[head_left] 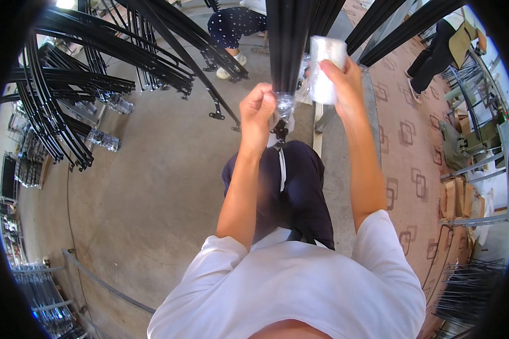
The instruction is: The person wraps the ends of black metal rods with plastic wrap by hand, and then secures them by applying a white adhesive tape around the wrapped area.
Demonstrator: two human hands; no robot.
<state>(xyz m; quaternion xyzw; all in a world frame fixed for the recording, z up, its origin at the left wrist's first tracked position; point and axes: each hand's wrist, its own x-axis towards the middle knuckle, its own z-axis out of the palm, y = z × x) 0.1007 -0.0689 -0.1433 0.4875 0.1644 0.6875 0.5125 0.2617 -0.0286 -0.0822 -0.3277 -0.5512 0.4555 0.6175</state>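
In front of me a bundle of long black bars (288, 45) comes toward my body. Clear plastic film (284, 105) is wrapped round its near end, and small black fittings (280, 129) stick out below the wrap. My left hand (258, 110) is closed at the left side of the wrapped end, its fingers curled in against the film; what they pinch is partly hidden. My right hand (346, 82) grips a white roll of stretch film (327, 68), upright and just right of the bundle. Some loose film shows between the roll and the bars.
More black bar bundles (119, 45) hang at the left, some with wrapped ends (103, 140). A person in dotted trousers (237, 28) is beyond them; another in dark clothes (435, 53) stands far right. Cardboard boxes (457, 198) sit on a rack at right. A metal rail (107, 282) crosses lower left.
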